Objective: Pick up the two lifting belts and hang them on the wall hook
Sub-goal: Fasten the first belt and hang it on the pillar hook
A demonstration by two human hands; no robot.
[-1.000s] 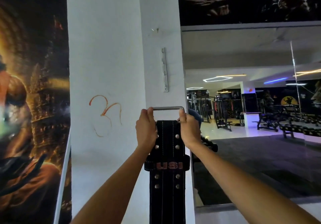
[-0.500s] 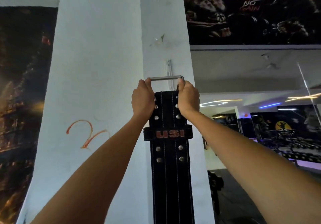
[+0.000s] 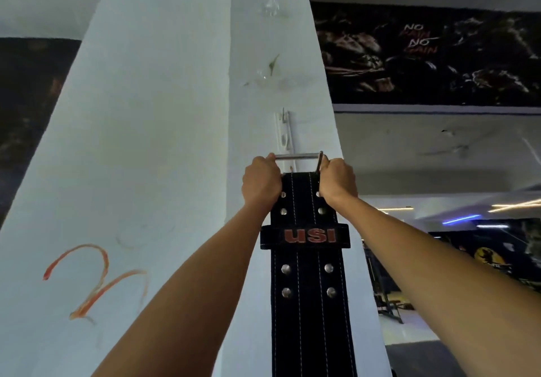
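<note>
A: Black leather, white stitching, rows of metal studs: that is the lifting belt (image 3: 310, 283) we hold, one belt as far as we can see, running straight down from our fists and out of the bottom of the view. Its long axis is vertical, buckle end up.

B: We agree. The left hand (image 3: 261, 182) is closed tight on the left side of the buckle end, and the right hand (image 3: 338, 180) is closed on the right side, so the belt's top edge sits between our two fists. The steel buckle bar (image 3: 296, 156) lies level just above our knuckles, spanning from one fist to the other.

A: Below our grip a black loop with red letters "USI" (image 3: 309, 235) crosses the belt.

B: And above our grip, on the narrow face of the white pillar (image 3: 164, 130), we see the wall hook (image 3: 283, 129), a pale vertical strip. The buckle bar crosses in front of its lower end. Whether the bar touches it, we cannot tell.

A: To the left of our grip there is an orange scrawl (image 3: 96, 280) on the pillar's broad face.
</note>
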